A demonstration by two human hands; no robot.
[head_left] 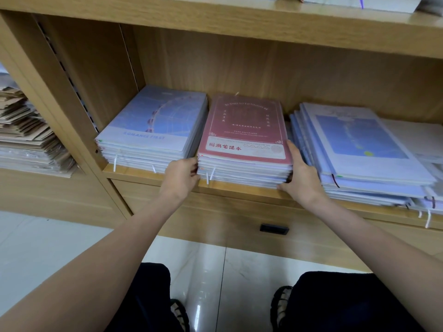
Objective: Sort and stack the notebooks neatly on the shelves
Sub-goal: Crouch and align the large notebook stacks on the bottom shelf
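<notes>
A stack of notebooks with a red-covered one on top [244, 130] lies in the middle of the wooden shelf [134, 172]. My left hand [181, 178] grips the stack's front left corner, fingers curled against its side. At the front right corner my right hand [303, 180] holds the stack, thumb on the red cover and fingers around the lower edge. To its left sits a tidy stack with a pale blue Ferris-wheel cover [153, 121]. On its right, a looser, fanned-out stack of blue notebooks [359, 142] lies askew.
The upper shelf board [239, 22] hangs low over the stacks. A pile of brown paper items [26, 133] fills the compartment at far left. Below the shelf is a drawer front with a black handle [274, 229]. My legs and sandals stand on glossy floor tiles.
</notes>
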